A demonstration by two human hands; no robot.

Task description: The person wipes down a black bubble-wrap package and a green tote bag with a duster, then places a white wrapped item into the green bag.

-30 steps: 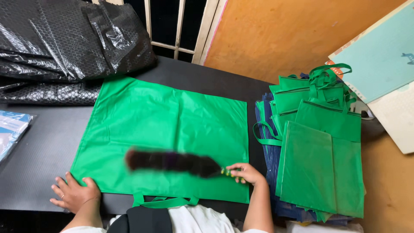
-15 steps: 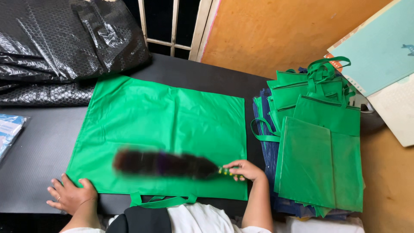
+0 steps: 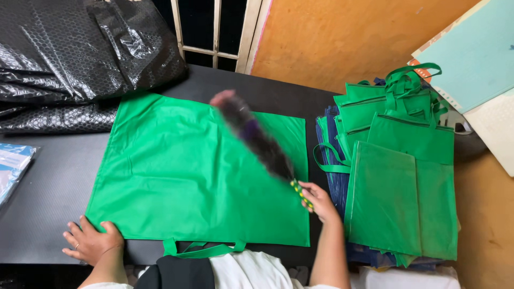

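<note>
A large green fabric bag (image 3: 187, 171) lies flat on the black table (image 3: 48, 182), its handles hanging over the near edge. My left hand (image 3: 92, 242) presses down on the bag's near left corner, fingers spread. My right hand (image 3: 320, 200) grips the green-and-yellow handle of a dark feather duster (image 3: 251, 134). The duster is blurred by motion and points up and left across the bag's right half.
A pile of green and blue fabric bags (image 3: 399, 176) sits to the right. Crumpled black plastic sheeting (image 3: 80, 48) covers the table's far left. A blue-and-white packet (image 3: 13, 166) lies at the left edge. Flat boards (image 3: 476, 59) lean at the upper right against an orange wall.
The duster has swung from lying sideways along the bag's near edge to pointing diagonally up and away. My left hand has stayed on the corner.
</note>
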